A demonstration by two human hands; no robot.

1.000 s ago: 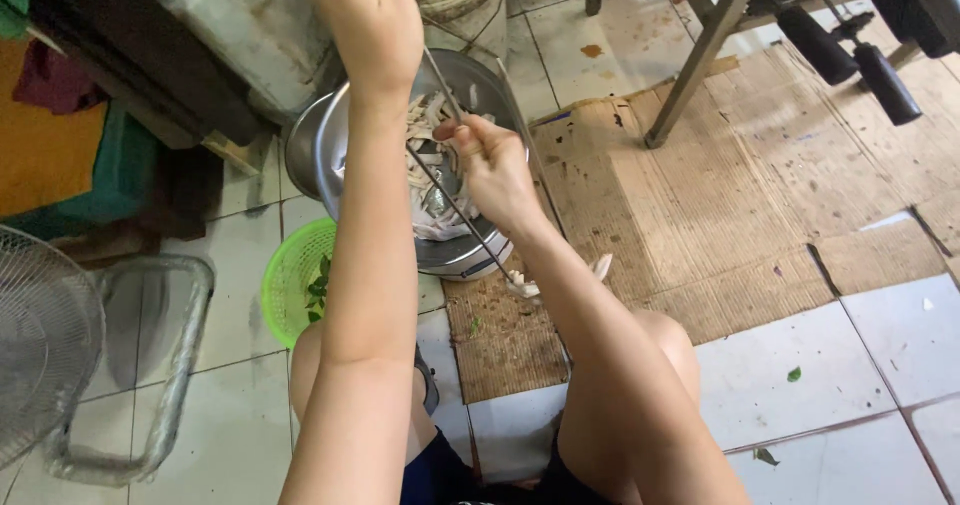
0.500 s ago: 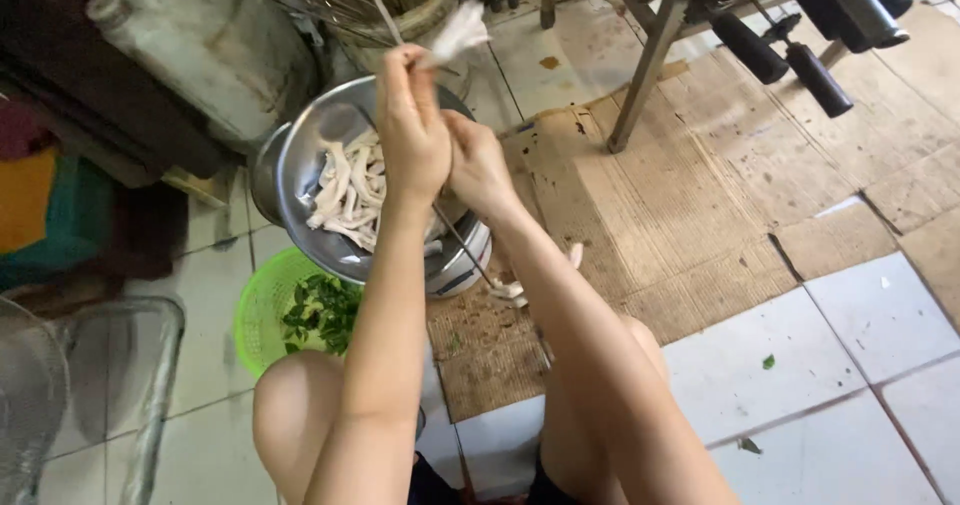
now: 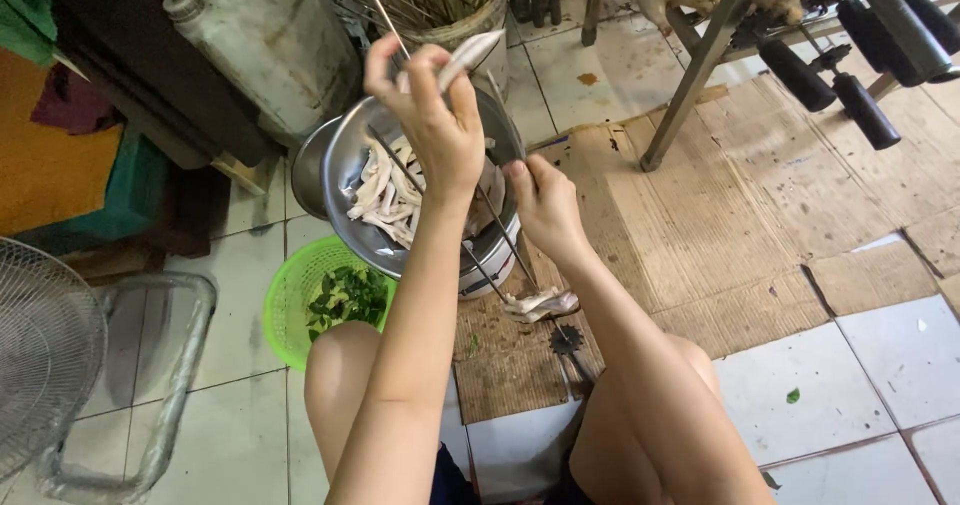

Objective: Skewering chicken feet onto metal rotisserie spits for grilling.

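You've got two hands working here. Your left hand (image 3: 432, 125) is raised in the upper middle of the frame, pinching one pale chicken foot (image 3: 468, 57) against a thin metal skewer (image 3: 392, 27). Your right hand (image 3: 545, 205) is closed around the skewer's lower stretch, at the right rim of the one shiny steel bowl (image 3: 345, 170) full of more pale feet. One green mesh basket (image 3: 290, 300) of leaves sits lower left, touching your knee. Open room is on the right, across the worn cardboard (image 3: 720, 215) and white tiles (image 3: 890, 365).
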